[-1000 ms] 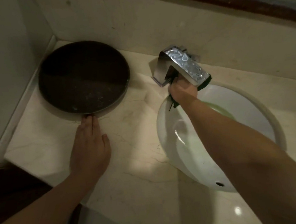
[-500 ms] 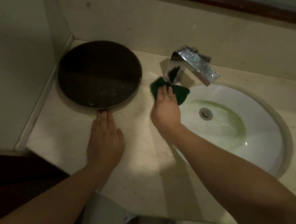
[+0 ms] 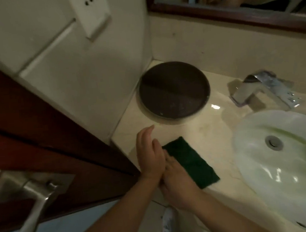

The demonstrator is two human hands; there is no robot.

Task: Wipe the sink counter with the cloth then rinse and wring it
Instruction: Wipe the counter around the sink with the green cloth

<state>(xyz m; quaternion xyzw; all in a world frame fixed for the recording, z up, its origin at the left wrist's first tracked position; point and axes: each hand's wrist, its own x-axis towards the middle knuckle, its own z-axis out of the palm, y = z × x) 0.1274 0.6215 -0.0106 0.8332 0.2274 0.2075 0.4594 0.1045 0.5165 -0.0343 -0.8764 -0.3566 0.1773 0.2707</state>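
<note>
A dark green cloth (image 3: pixel 190 163) lies flat on the beige marble counter (image 3: pixel 209 130), near its front edge and left of the white sink basin (image 3: pixel 257 166). My right hand (image 3: pixel 178 184) lies at the cloth's left edge with its fingers pressed onto it. Its fingertips are partly hidden under my left hand. My left hand (image 3: pixel 149 152) is raised over the counter's front left corner, fingers apart and holding nothing, and it overlaps my right hand. The basin shows a green stain near the drain (image 3: pixel 274 142).
A dark round tray (image 3: pixel 174 89) sits in the counter's back left corner. The chrome faucet (image 3: pixel 266 89) stands behind the basin. A dark wooden door with a metal handle (image 3: pixel 27 190) is close on the left. A framed mirror (image 3: pixel 232 16) hangs above.
My right hand has pulled the cloth from beside the faucet to the counter's front left. My left hand has lifted off the counter. The view has swung left.
</note>
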